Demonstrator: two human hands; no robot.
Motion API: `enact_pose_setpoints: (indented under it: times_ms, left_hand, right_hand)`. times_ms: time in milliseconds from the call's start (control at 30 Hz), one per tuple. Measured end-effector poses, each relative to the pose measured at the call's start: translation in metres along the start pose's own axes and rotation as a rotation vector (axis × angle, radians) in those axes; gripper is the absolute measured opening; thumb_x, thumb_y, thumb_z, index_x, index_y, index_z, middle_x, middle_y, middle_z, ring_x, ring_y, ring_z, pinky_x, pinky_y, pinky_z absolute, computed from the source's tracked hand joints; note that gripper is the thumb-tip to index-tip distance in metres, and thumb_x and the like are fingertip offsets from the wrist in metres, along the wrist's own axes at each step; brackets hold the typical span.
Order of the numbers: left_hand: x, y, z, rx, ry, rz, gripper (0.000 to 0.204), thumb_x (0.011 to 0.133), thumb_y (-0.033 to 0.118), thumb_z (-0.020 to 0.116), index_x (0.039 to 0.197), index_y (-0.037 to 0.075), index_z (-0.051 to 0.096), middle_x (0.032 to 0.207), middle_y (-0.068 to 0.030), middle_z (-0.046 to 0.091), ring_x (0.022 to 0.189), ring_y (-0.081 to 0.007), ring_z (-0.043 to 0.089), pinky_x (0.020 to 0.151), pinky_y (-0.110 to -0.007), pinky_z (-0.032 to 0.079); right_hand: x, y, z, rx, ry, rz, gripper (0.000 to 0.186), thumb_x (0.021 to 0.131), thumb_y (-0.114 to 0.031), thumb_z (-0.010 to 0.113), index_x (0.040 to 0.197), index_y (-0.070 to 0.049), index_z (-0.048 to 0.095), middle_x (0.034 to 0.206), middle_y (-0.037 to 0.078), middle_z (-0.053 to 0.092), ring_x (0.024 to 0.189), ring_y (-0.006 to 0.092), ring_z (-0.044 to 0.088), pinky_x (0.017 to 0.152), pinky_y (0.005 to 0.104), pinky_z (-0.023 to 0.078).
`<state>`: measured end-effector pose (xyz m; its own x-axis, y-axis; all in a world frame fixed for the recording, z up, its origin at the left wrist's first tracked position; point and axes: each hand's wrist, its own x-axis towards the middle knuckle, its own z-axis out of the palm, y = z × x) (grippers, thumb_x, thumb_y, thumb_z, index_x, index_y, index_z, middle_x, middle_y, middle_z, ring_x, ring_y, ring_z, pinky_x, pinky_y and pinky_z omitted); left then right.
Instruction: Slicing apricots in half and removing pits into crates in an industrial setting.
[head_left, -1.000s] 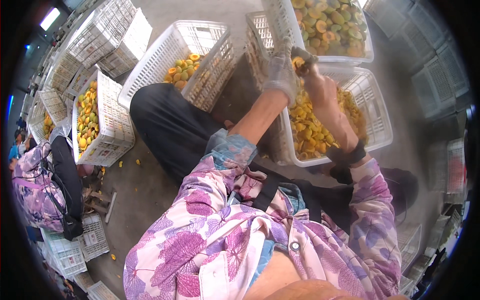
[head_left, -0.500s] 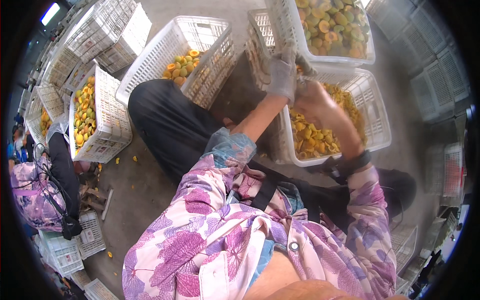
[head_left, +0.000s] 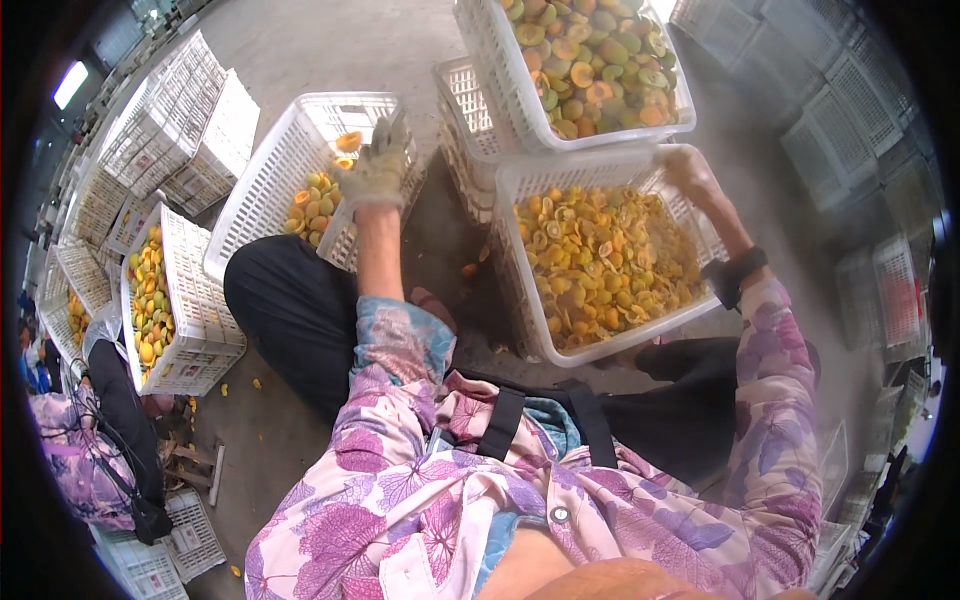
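My left hand (head_left: 378, 172), in a pale work glove, is over the left white crate (head_left: 252, 160), its fingers apart. Just beside the glove shows an orange fruit half (head_left: 349, 141), maybe in mid-air. Below it in that crate lie several halved fruits (head_left: 312, 205), apricot-like. My bare right hand (head_left: 688, 170) is at the far right corner of the middle white crate (head_left: 620, 350); its fingers are blurred, so whether it holds anything cannot be made out. This crate holds a thick layer of yellow fruit pieces (head_left: 590, 265), many thin and curled.
A crate (head_left: 520, 90) of green-orange fruit halves stands raised beyond the middle crate. Another fruit-filled crate (head_left: 205, 300) is at the left, near stacked white crates (head_left: 165, 110). A person in a floral top (head_left: 75, 455) sits far left. Fruit scraps dot the concrete floor.
My hands were together above the middle crate's near-left part. Now the left has swung left over the left crate, and the right has moved apart to the middle crate's far right corner.
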<state>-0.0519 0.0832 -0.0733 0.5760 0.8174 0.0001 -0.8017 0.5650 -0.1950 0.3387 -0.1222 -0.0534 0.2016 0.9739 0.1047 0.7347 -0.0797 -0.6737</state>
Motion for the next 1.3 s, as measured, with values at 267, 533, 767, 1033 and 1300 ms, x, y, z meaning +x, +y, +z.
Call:
enact_pose_setpoints:
  times_ms: [267,533,767,1033,1300]
  left_hand:
    - [-0.004,-0.043,-0.04,0.278,0.181,0.017,0.035,0.094,0.032,0.04,0.104,0.0,0.05,0.091,-0.0137,0.058,0.083,-0.0254,0.06,0.072,-0.041,0.053]
    - [-0.024,-0.112,-0.027,0.503,0.357,-0.183,0.025,0.093,0.027,0.042,0.1,0.006,0.054,0.087,-0.0072,0.057,0.078,-0.0211,0.059,0.064,-0.036,0.053]
    - [-0.032,-0.101,-0.018,-0.735,0.328,-0.357,0.028,0.094,0.034,0.039,0.104,0.01,0.05,0.091,-0.0056,0.055,0.084,-0.0219,0.056,0.073,-0.038,0.049]
    - [-0.073,-0.123,0.065,0.428,0.175,0.215,0.029,0.093,0.031,0.049,0.098,0.003,0.054,0.082,-0.0076,0.057,0.071,-0.0193,0.057,0.067,-0.033,0.052]
    - [-0.079,-0.122,0.068,0.734,0.33,0.287,0.037,0.092,0.04,0.05,0.081,0.006,0.059,0.074,-0.0064,0.06,0.068,-0.0169,0.057,0.065,-0.029,0.049]
  right_hand:
    - [0.108,-0.036,0.019,-0.747,0.38,0.101,0.019,0.081,-0.015,0.055,0.094,-0.006,0.065,0.106,0.014,0.06,0.097,0.0308,0.058,0.081,0.039,0.046]
    - [0.084,-0.09,0.045,0.564,0.345,0.213,0.03,0.077,-0.01,0.06,0.106,-0.003,0.057,0.101,0.018,0.059,0.086,0.0301,0.06,0.071,0.0373,0.047]
    - [0.007,-0.218,0.134,0.133,0.14,-0.386,0.019,0.08,-0.006,0.058,0.098,-0.001,0.055,0.086,0.009,0.057,0.075,0.0164,0.055,0.065,0.0302,0.045]
    - [-0.018,-0.204,0.147,-0.071,0.441,-0.223,0.03,0.077,0.005,0.056,0.107,0.001,0.05,0.062,0.011,0.05,0.056,0.0204,0.054,0.048,0.0348,0.04]
    - [-0.023,-0.232,0.162,-0.384,0.429,-0.137,0.056,0.068,0.011,0.047,0.122,0.0,0.041,0.077,0.023,0.06,0.077,0.0433,0.057,0.063,0.0491,0.042]
